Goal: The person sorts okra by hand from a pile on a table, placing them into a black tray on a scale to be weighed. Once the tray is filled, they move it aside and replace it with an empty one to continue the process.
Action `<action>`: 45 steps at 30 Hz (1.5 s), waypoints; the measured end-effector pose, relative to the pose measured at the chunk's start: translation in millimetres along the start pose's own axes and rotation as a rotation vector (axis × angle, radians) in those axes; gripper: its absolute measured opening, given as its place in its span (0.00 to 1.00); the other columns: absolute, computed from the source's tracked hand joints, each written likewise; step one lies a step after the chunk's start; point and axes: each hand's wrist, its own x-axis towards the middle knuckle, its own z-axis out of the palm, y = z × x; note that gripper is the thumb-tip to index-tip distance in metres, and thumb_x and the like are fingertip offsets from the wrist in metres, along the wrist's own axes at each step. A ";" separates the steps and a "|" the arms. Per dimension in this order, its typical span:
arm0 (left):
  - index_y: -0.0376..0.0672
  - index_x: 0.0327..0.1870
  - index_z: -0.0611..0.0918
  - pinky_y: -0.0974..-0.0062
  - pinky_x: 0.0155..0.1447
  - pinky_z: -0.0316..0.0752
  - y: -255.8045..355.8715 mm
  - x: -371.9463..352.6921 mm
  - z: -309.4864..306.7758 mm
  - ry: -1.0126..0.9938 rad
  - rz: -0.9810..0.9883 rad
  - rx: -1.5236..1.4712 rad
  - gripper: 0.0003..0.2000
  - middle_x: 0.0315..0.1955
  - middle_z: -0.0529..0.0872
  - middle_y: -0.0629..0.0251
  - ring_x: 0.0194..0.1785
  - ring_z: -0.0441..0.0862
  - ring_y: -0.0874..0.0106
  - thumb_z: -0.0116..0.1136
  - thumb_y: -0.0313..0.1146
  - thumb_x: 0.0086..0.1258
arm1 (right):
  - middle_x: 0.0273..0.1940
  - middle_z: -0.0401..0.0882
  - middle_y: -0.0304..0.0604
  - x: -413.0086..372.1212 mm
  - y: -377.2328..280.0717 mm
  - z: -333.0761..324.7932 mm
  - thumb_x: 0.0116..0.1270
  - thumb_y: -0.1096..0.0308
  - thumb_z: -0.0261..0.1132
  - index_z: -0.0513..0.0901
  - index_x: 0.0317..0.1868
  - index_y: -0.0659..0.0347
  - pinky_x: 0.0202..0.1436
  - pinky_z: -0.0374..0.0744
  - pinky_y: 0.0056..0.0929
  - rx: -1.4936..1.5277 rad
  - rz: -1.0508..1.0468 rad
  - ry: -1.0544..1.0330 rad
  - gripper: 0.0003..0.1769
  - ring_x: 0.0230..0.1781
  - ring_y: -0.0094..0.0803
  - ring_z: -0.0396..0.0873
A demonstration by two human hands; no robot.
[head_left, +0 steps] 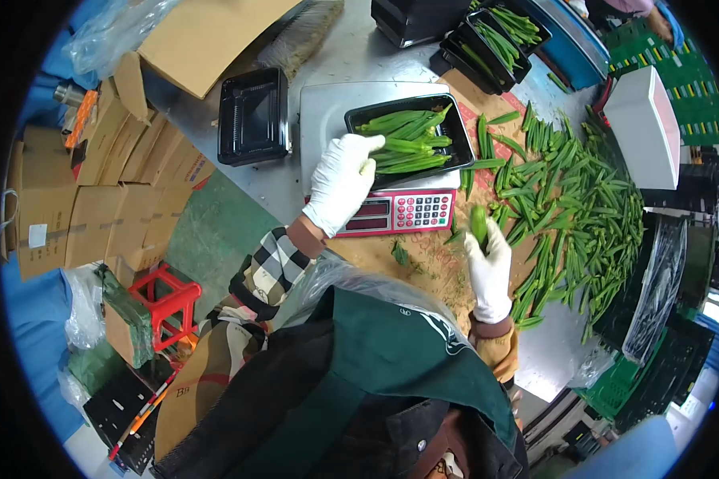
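Observation:
A black plastic tray (358, 120) with several green okra pods (407, 142) sits on a grey scale (319, 112) with a red keypad front. My left hand (340, 182), in a white glove, rests over the tray's near left corner, fingertips touching the pods inside. My right hand (488, 267), also gloved, holds an okra pod (478, 223) upright, just right of the scale. A large heap of loose okra (583, 207) spreads over the table to the right of that hand.
An empty black tray (252, 116) lies left of the scale. Filled black trays (499, 40) stand at the back. Flattened cardboard boxes (128, 176) pile at the left, a red stool (168, 299) below them. A white box (645, 128) and dark crates (663, 319) stand right.

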 end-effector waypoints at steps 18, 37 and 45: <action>0.46 0.72 0.72 0.68 0.50 0.77 22.9 -22.9 2.4 0.117 -0.192 -0.296 0.35 0.58 0.79 0.58 0.42 0.77 0.64 0.66 0.20 0.59 | 0.45 0.84 0.44 143.0 -17.5 83.2 0.58 0.69 0.73 0.87 0.53 0.59 0.56 0.76 0.41 -0.833 -0.730 -0.154 0.21 0.50 0.45 0.78; 0.41 0.74 0.70 0.76 0.61 0.77 5.9 -6.2 -15.0 0.171 -0.466 -0.605 0.29 0.61 0.81 0.59 0.50 0.82 0.77 0.64 0.25 0.73 | 0.46 0.85 0.35 -38.4 26.8 -54.1 0.74 0.72 0.67 0.84 0.58 0.66 0.52 0.76 0.22 0.135 0.118 0.333 0.14 0.43 0.20 0.78; 0.41 0.72 0.74 0.72 0.64 0.76 50.8 -11.4 -0.1 0.103 -0.166 -0.526 0.27 0.59 0.80 0.58 0.55 0.80 0.70 0.64 0.23 0.71 | 0.47 0.84 0.44 -66.6 0.4 -23.6 0.59 0.83 0.73 0.86 0.50 0.60 0.54 0.80 0.34 -0.364 -0.465 0.446 0.18 0.48 0.39 0.82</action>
